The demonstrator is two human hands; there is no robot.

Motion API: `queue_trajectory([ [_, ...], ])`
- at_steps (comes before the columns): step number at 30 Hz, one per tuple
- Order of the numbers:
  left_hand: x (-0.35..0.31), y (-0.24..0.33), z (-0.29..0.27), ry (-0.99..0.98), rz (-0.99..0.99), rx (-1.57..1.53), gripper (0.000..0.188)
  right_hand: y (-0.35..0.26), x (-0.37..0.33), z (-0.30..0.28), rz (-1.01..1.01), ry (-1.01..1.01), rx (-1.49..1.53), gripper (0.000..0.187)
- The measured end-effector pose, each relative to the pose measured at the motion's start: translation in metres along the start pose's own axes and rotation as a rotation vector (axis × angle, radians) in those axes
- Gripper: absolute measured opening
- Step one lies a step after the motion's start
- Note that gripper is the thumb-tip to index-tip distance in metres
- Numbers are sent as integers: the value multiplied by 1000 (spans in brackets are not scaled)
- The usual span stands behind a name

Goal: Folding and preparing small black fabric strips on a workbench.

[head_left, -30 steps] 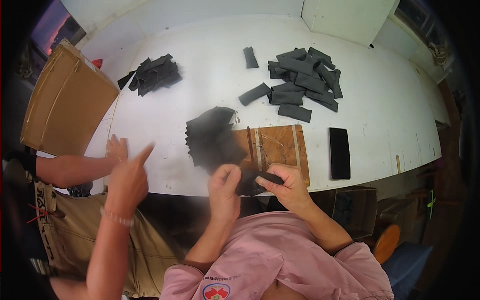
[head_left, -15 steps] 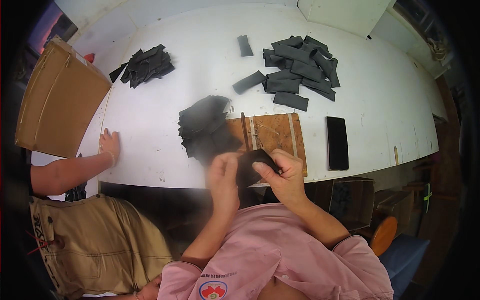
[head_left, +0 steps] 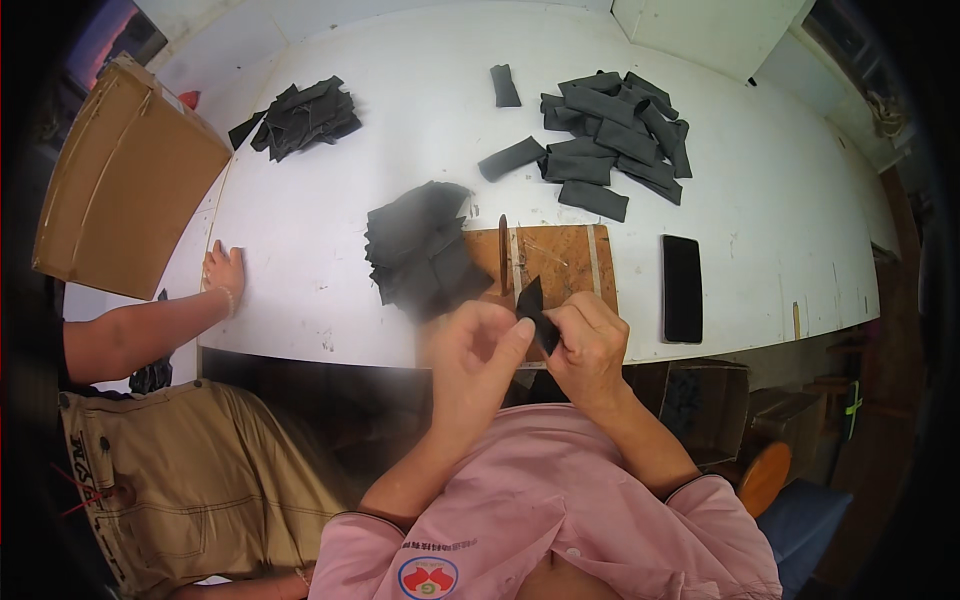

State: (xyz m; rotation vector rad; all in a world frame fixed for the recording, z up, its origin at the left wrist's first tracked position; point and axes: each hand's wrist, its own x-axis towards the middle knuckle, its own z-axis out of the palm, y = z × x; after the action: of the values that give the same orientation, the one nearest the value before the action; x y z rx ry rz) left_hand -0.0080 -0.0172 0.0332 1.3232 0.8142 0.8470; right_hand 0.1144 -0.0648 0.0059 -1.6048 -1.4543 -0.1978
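Note:
Close in front of my body, both hands hold a small piece of black fabric point(head_left: 537, 318) over the near edge of a wooden board point(head_left: 565, 268). My right hand point(head_left: 592, 352) is closed around its right side, fingers curled. The thumb of my left hand point(head_left: 472, 355) presses against its left side, fingers bent in a pinch. Just beyond, a slim brown stick-like tool point(head_left: 503, 250) lies on the board. Beside my left hand lies a pile of dark fabric pieces point(head_left: 422, 250), overlapping the board's left part.
A heap of dark folded fabric strips point(head_left: 610, 135) lies at the far right, another dark fabric pile point(head_left: 305, 120) at the far left. A black phone point(head_left: 682, 290) rests on the right. At left stand a cardboard box point(head_left: 130, 180) and another person, whose hand point(head_left: 222, 272) touches the table.
The fabric piece has been turned from broad and flat to narrow and upright between my hands. My left hand's fingers have shifted toward the right hand. The view has moved slightly.

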Motion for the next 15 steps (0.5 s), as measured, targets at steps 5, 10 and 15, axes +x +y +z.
queue_trajectory([
  [5,6,-15,-5,51,-104,-65,3,2,-4,-2,-96,-77,-118,20],
  [10,7,-24,-5,67,-84,-9,3,3,-9,-1,-185,-170,-231,14],
  [15,5,-32,-4,83,-87,37,2,3,-16,-4,-175,-249,-222,15],
])
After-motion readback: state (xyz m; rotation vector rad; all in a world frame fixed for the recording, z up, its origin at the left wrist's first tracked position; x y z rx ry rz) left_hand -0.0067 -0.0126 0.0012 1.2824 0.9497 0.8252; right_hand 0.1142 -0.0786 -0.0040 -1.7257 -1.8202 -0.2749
